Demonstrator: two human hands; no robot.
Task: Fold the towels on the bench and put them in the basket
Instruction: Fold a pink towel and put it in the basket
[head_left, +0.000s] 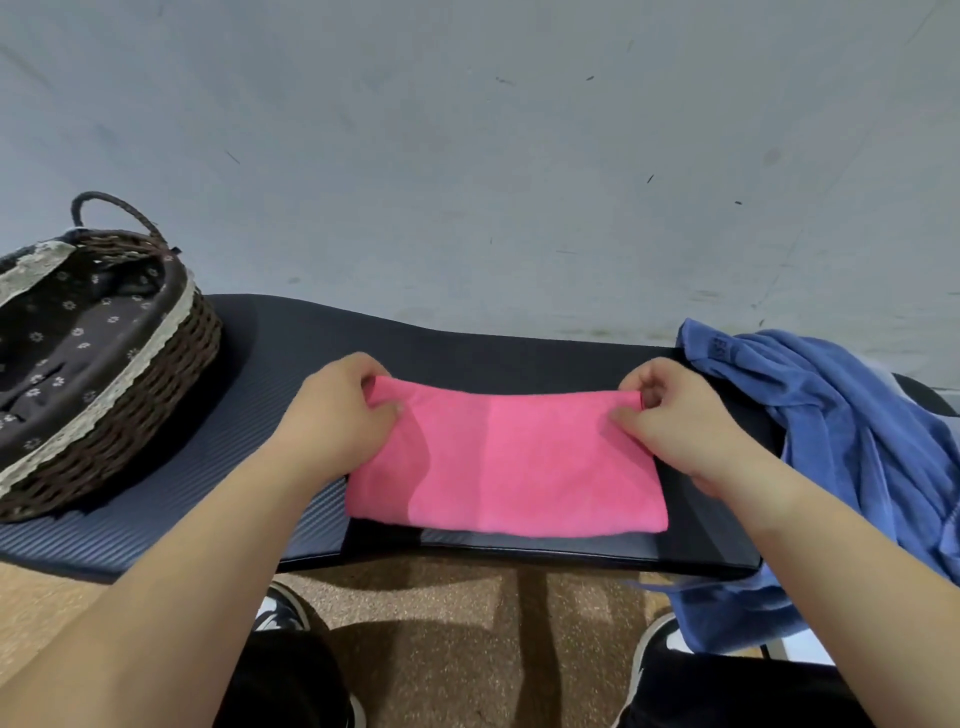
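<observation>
Lying flat on the bench (467, 358) right of the basket (182, 364), long axis pointing at the basket, the pink towel (509, 462) is pinched at both far corners, left hand (337, 410) nearer the basket, right hand (675, 415) farther, beside the blue towel (841, 415).

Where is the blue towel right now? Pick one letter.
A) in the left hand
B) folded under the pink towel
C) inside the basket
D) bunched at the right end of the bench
D: the blue towel lies bunched at the right end of the bench, hanging over its edge, far from the basket at the left end.
</observation>
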